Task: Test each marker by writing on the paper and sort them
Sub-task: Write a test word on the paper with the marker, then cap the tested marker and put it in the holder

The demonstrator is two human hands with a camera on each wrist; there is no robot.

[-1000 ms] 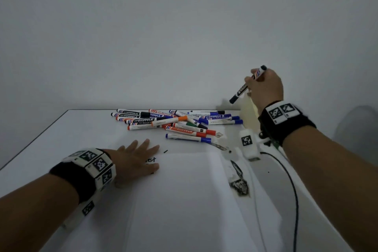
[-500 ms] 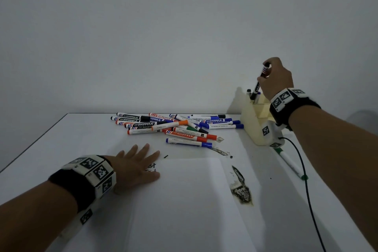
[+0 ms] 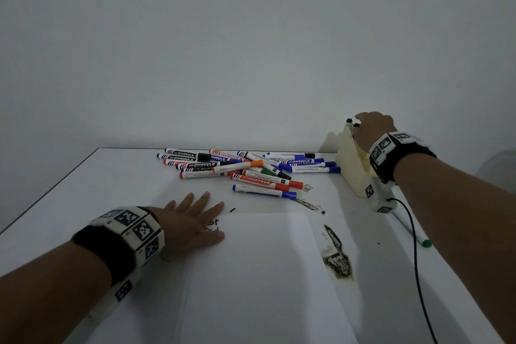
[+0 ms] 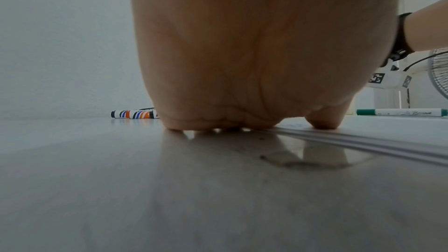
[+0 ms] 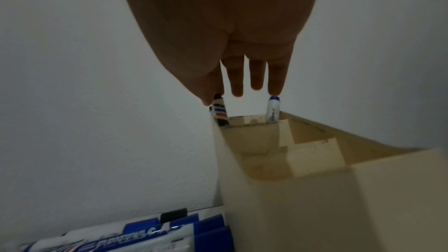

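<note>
My right hand (image 3: 372, 128) is over the back compartment of the cream desk organizer (image 3: 352, 173). Thumb and forefinger pinch the top of a striped black marker (image 5: 219, 111) that stands in that compartment; the other fingers (image 5: 257, 76) are straight. A blue-capped marker (image 5: 273, 107) stands beside it. My left hand (image 3: 195, 222) lies flat, fingers spread, on the left edge of the white paper (image 3: 265, 274), where some writing shows. A pile of several markers (image 3: 245, 170) lies behind the paper. In the left wrist view only the palm (image 4: 254, 64) and the paper's edge (image 4: 363, 142) show.
A green-capped marker (image 3: 414, 234) lies on the table right of the paper, near a black cable (image 3: 416, 260). Dark ink stains (image 3: 337, 262) mark the table beside the paper. The wall stands just behind the pile. A fan (image 4: 438, 76) stands at the right.
My right hand has swung the black marker from slanted in the air to upright and lowered it into the organizer's back compartment. The left hand has stayed on the paper.
</note>
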